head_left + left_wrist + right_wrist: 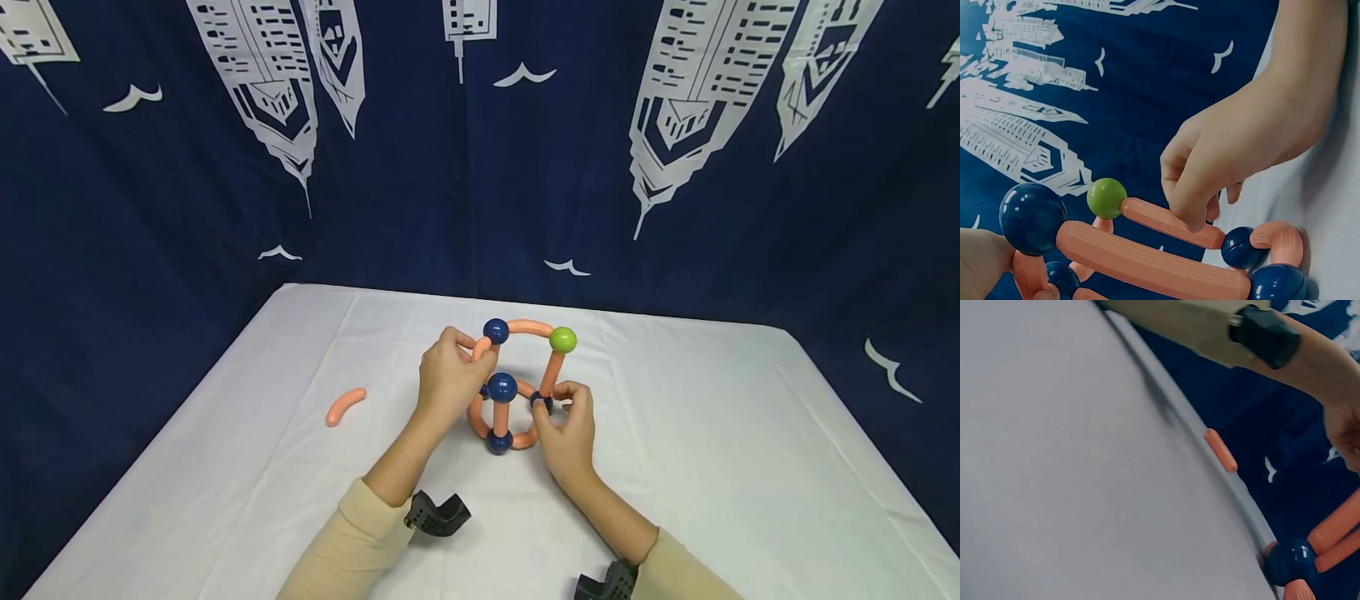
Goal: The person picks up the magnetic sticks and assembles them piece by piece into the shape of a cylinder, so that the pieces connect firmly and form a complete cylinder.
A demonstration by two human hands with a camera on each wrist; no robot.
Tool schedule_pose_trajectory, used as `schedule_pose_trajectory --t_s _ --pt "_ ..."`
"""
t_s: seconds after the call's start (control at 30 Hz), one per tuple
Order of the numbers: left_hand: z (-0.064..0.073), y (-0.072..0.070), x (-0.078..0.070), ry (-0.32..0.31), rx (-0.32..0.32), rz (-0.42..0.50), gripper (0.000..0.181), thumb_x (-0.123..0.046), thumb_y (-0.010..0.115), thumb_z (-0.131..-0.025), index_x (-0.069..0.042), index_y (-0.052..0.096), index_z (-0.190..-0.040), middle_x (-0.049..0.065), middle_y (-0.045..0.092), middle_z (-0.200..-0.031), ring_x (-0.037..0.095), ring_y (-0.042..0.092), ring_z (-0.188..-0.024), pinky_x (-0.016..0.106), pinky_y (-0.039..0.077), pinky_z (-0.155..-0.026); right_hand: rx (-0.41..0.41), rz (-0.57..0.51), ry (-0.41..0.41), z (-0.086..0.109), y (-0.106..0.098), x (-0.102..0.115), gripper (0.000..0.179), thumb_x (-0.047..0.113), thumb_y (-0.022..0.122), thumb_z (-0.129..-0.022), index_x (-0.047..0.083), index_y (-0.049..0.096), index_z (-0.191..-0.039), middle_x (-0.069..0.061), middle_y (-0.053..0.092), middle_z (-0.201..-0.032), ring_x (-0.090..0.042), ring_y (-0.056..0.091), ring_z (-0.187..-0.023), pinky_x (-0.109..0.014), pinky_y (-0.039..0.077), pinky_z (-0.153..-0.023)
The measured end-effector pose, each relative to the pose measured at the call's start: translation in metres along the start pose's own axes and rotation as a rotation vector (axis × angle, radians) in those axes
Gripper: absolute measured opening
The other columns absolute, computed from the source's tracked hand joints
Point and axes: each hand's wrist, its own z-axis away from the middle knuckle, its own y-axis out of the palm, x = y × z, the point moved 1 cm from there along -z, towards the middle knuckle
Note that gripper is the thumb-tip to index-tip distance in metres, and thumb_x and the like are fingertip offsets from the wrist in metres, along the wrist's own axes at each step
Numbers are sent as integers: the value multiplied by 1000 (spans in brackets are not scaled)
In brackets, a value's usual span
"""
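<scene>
A frame of orange rods and glossy balls stands on the white cloth. Its lower ring holds curved rods and several blue balls, one of them a front blue ball (499,441). Upright rods rise to a front top blue ball (502,387), a rear blue ball (496,331) and a green ball (563,340). My left hand (450,375) pinches a curved orange rod (481,347) between the two top blue balls. At the lower right, my right hand (567,429) grips a blue ball (542,402) at the foot of the green ball's upright rod (552,373).
A loose curved orange rod (345,407) lies on the table (247,467) to the left. Behind the table's far edge hangs a dark blue curtain (420,208) with white building prints. Black wrist mounts (438,512) sit by both beige sleeves.
</scene>
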Motion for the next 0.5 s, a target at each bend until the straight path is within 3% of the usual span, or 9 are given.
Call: schedule_pose_trajectory --t_s 0.13,0.23,0.3,0.4,0.5 --pt "2 0 3 7 -18 54 32 -33 64 -90 -2 62 -98 4 59 -69 17 57 -59 30 45 -51 73 -12 154 -8 -3 -6 49 3 65 -84 -6 43 -127 -22 49 -121 -35 47 -114 -49 37 -95" --pt "8 1 13 35 -65 151 36 -34 50 -100 0 63 -97 8 60 -69 18 58 -56 30 48 -50 187 -14 226 -12 -3 -10 51 6 66 -89 -5 44 -134 -23 53 -127 -36 47 -122 -54 35 -103" --pt "14 4 26 54 -54 217 37 -27 42 -103 2 63 -97 10 61 -71 20 61 -56 29 51 -50 235 -8 248 -13 -3 -12 47 8 65 -91 -4 48 -133 -23 56 -126 -37 49 -124 -54 34 -105" --pt "27 9 50 123 39 215 30 -12 41 -100 2 67 -99 10 66 -79 19 62 -63 26 51 -54 240 -2 247 -13 -3 -14 39 8 64 -93 -6 54 -128 -24 60 -123 -37 52 -122 -53 36 -105" --pt "39 15 71 266 194 175 24 -2 49 -92 -1 70 -102 7 70 -93 17 64 -76 25 52 -65 211 -1 231 -14 -2 -15 30 7 63 -94 -6 58 -121 -22 63 -116 -35 55 -117 -51 39 -103"
